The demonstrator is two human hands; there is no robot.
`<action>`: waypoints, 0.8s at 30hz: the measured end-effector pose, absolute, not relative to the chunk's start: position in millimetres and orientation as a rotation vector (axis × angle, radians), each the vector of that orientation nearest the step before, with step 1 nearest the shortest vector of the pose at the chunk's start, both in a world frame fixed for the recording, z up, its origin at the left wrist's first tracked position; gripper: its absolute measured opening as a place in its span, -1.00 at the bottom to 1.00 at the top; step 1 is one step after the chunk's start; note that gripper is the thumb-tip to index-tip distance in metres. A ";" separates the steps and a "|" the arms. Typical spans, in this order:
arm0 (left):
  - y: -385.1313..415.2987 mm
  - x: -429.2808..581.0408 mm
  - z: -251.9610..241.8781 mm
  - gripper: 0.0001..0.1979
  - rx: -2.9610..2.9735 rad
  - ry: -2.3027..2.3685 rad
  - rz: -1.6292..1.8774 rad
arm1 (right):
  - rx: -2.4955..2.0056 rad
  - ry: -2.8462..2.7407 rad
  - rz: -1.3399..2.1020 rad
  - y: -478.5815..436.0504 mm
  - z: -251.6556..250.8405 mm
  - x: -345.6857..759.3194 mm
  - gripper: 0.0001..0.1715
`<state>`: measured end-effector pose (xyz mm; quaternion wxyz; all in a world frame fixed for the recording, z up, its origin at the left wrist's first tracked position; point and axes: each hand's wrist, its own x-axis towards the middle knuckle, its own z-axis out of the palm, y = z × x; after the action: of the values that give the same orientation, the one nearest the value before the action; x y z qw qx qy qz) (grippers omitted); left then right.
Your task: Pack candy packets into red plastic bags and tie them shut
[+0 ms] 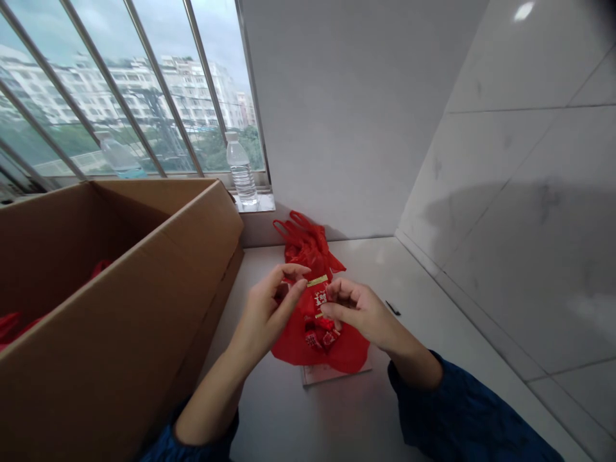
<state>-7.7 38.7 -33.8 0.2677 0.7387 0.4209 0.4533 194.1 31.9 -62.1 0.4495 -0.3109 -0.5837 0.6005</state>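
A small red packet with white lettering and a gold strip (319, 295) is pinched between both my hands above a red plastic bag (308, 340). My left hand (269, 311) grips its left edge with closed fingers. My right hand (359, 311) pinches its right side. The bag lies on the white counter (337, 410) and holds more small red wrapped pieces (320, 337). Its handles (301, 234) point toward the wall. A pale card or paper (332, 374) sticks out from under the bag.
A large open cardboard box (120, 308) stands at the left, with red items (9, 324) inside. A clear water bottle (242, 170) stands on the window sill, another bottle (118, 157) further left. A small dark object (393, 308) lies on the counter. Tiled wall at right.
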 end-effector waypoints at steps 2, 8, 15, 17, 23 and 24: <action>38.1 -6.3 -32.7 -0.76 1.959 1.120 1.192 | -0.806 -1.459 1.455 31.2 -61.0 194.2 -0.78; 36.4 -3.2 -31.0 -0.68 1.992 1.128 1.081 | -0.831 -1.502 1.470 31.9 -60.8 192.8 -0.79; 35.7 -3.2 -31.7 -0.62 2.028 1.135 1.142 | -0.790 -1.574 1.571 31.9 -62.9 193.2 -0.70; 35.8 -3.7 -31.8 -0.63 2.049 1.133 1.135 | -0.767 -1.608 1.613 31.0 -64.1 192.5 -0.68; 36.1 -4.4 -31.5 -0.63 2.090 1.161 1.126 | -0.781 -1.645 1.612 30.1 -64.8 190.2 -0.62; 35.8 -4.2 -31.2 -0.63 2.088 1.160 1.123 | -0.785 -1.648 1.604 30.1 -64.0 190.3 -0.62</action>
<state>-4.2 35.8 -31.2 0.2486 0.7663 0.4257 0.4121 190.3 30.1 -64.0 0.3481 -0.3029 -0.6358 0.6188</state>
